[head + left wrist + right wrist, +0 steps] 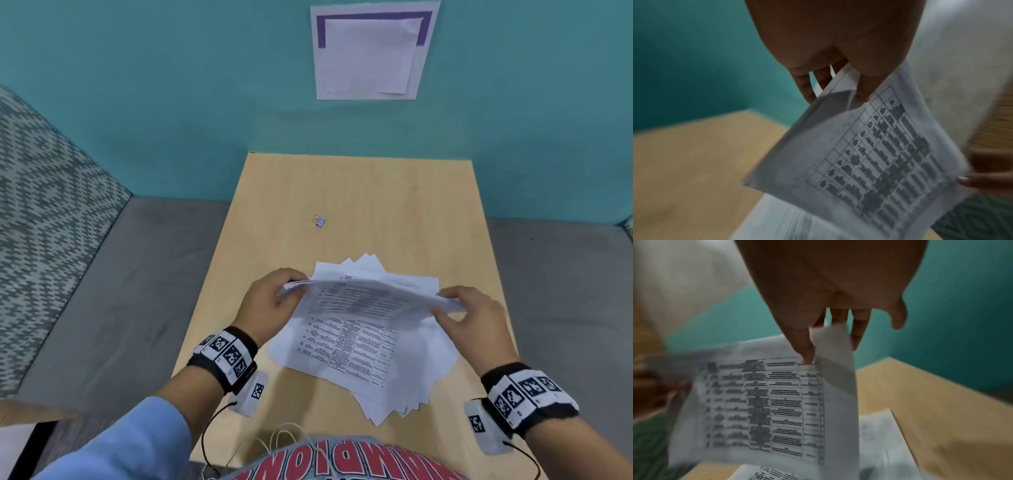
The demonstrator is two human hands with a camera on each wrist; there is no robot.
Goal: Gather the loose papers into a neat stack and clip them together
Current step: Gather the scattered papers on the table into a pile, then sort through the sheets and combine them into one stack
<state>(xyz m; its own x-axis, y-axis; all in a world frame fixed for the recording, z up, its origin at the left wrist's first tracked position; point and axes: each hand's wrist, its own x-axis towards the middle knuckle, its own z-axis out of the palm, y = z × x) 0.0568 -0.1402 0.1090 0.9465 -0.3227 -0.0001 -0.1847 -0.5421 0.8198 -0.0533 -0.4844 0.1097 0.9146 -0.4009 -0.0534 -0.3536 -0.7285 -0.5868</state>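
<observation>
Both hands hold a bundle of printed sheets lifted above the wooden table. My left hand pinches the bundle's left edge, thumb over fingers, as the left wrist view shows with the sheets hanging below the hand. My right hand pinches the right edge; in the right wrist view its fingers grip the sheets. More loose papers lie fanned out on the table beneath. A small blue binder clip lies alone farther back, left of centre.
A teal wall rises behind the table, with a white sheet on a purple-bordered board pinned to it. A grey cushioned seat flanks the table on both sides, with a patterned backrest at left. Bare tabletop lies around the clip.
</observation>
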